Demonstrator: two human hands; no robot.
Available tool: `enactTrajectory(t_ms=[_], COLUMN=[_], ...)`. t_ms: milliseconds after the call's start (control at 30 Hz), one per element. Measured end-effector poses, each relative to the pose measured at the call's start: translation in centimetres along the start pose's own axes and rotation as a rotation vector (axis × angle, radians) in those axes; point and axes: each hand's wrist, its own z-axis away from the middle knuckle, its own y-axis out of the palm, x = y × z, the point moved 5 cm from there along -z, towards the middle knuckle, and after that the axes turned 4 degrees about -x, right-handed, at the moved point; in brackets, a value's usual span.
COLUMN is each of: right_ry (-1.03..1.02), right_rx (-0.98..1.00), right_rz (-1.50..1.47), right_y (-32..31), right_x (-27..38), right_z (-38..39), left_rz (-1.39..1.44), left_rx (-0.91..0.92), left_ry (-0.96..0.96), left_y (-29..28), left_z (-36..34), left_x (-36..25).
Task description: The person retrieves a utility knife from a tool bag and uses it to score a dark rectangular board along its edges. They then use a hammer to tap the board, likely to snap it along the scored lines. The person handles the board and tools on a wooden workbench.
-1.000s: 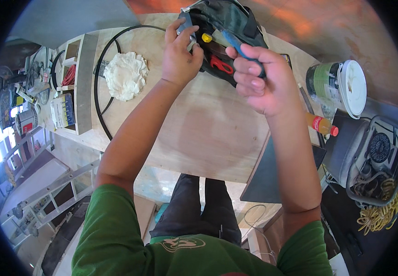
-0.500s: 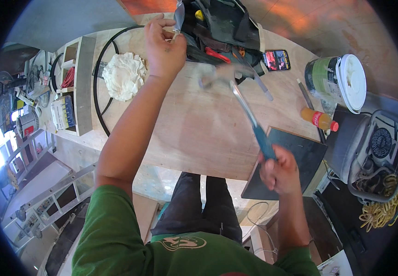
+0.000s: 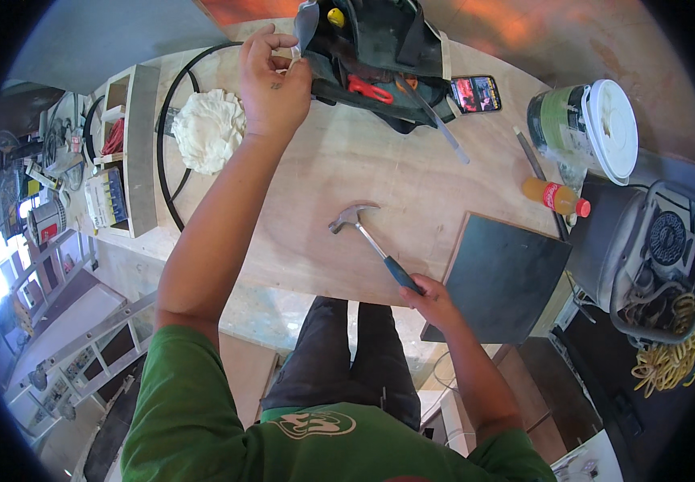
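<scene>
A claw hammer (image 3: 374,247) with a steel head and a dark teal grip is in my right hand (image 3: 430,300), near the front edge of the plywood table (image 3: 315,185). My fingers close round the end of its handle. The head is over the bare wood at mid-table; I cannot tell whether it touches. At the back, my left hand (image 3: 278,84) pinches a pale grey strip (image 3: 306,28) at the left edge of a black tool bag (image 3: 404,40). The fingertips partly hide what they grip. Inside the open bag are red-handled pliers (image 3: 370,90) and a yellow item (image 3: 335,18).
Left of my arm lie a crumpled white cloth (image 3: 209,132), a black hose (image 3: 163,136) and a wooden compartment box (image 3: 143,153). To the right are a phone (image 3: 476,94), a bucket (image 3: 611,132), a drink bottle (image 3: 552,195), a dark panel (image 3: 500,277) and a grey machine (image 3: 657,249).
My right hand has brought the hammer down and toward me; its head, blurred near the bag before, now is over mid-table. My left hand stays at the bag's edge, pinching.
</scene>
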Motion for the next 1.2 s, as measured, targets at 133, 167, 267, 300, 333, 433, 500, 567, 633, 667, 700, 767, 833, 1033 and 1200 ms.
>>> enactTrajectory(t_ms=[133,167,267,300,333,433,500,567,633,667,700,767,833,1033,1200], right_ry=[-0.068,-0.074,0.016,0.069,-0.132,-0.638,-1.073,-1.231,-1.279,-1.271,-1.233,-1.162,-1.222,-0.972,-1.079], right_rx=[-0.137,-0.141,-0.006,0.065,-0.092,-0.6,-0.781,-0.811,-0.774,-0.739,-0.699,-0.622,-0.772,-0.923,-0.745], right_rz=[0.773,0.821,0.947,0.98,0.782,0.693,0.937,1.056,1.179,1.243,1.227,1.201,1.065,0.532,0.496], right_y=[0.5,0.8,1.0,0.7,-0.6,-4.7,-5.7,-6.4,-6.6,-6.7,-7.3,-8.8,-9.4,-13.6,-12.4], right_x=[0.9,1.4,8.4,11.7,14.8,26.9,33.1,35.3,36.7,37.2,37.3,37.7,39.0,38.6,38.9], right_z=[-0.5,-0.5,0.0,0.1,-0.3,-2.4,-5.7,-8.9,-10.9,-11.7,-12.8,-14.3,-14.3,-15.5,-14.2], left_rz=[0.018,0.025,-0.015,-0.009,-0.002,-0.028,-0.033,0.006,0.025,0.033,0.016,-0.012,-0.154,-0.535,-0.189], left_rx=[-0.006,-0.008,0.0,0.004,0.01,0.013,0.009,0.015,0.061,0.086,0.091,0.098,0.104,0.107,0.451], left_ry=[-0.006,-0.017,0.032,0.029,0.026,0.047,0.039,-0.006,-0.205,-0.307,-0.295,-0.268,-0.051,0.536,0.731], left_y=[0.1,0.1,-0.3,-0.3,-0.4,-0.7,-0.6,0.3,0.6,0.8,0.6,0.5,0.1,-0.8,4.9], left_z=[0.2,0.3,0.3,0.4,0.5,0.5,0.1,-0.4,-1.1,-1.4,-1.6,-2.2,-2.3,-0.8,2.4], left_x=[-0.1,-0.2,0.2,0.4,0.3,0.8,0.8,0.2,0.0,0.0,-0.1,-0.3,-0.6,-4.4,-8.9])
